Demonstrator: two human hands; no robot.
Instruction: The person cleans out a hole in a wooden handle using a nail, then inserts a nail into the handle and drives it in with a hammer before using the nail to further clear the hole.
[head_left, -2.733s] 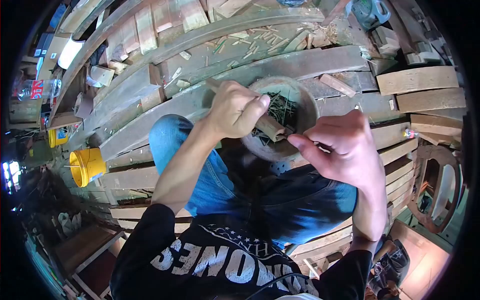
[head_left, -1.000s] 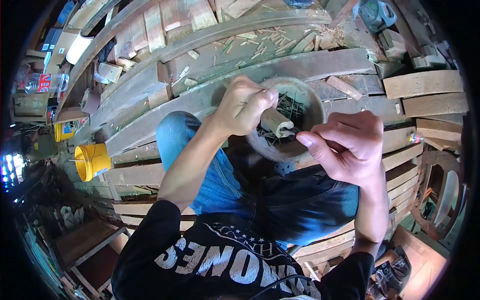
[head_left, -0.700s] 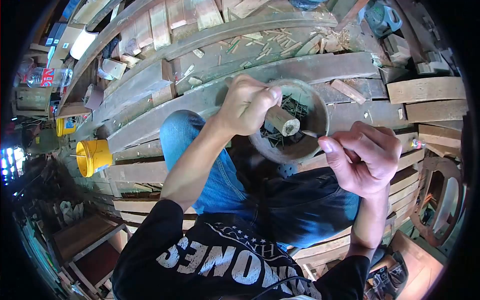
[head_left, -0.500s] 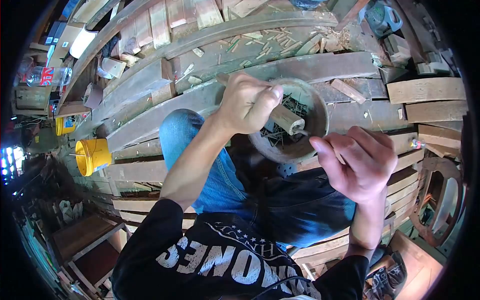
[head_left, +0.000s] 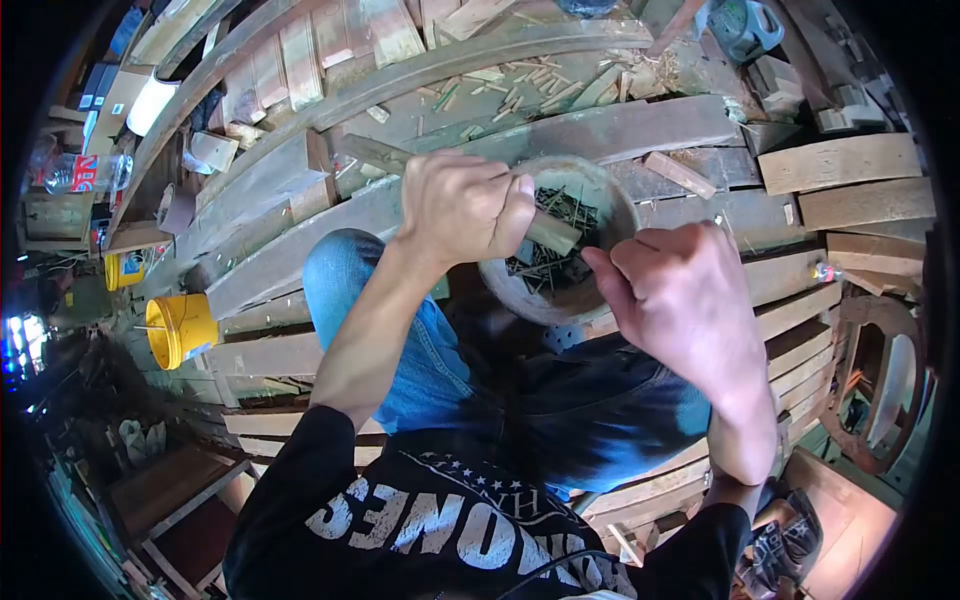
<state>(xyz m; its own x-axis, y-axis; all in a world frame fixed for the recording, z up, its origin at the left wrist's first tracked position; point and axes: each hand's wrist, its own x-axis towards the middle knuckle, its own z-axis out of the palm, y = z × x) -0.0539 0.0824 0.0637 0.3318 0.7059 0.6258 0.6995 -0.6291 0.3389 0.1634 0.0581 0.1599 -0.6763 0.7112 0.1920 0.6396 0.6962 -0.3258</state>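
My left hand [head_left: 462,208] is wrapped round a wooden stick [head_left: 553,232], whose squared end sticks out over a round pot [head_left: 615,290]. The stick's other end shows behind the fist. Inside the pot lie many thin dark pieces that look like nails [head_left: 575,205]. My right hand [head_left: 690,295] is closed at the pot's right rim, its thumb near the stick's end. Whatever it pinches is hidden behind the fingers.
Wooden planks [head_left: 290,355] lie around my legs, with wood offcuts [head_left: 530,85] scattered beyond the pot. A yellow bucket [head_left: 182,330] stands at the left. Stacked boards [head_left: 845,165] are at the right, near an oval wooden frame [head_left: 868,440].
My left hand and the stick have shifted left. The right hand has turned over and moved left and up, so its fingertips and the thin thing at the stick's end no longer show.
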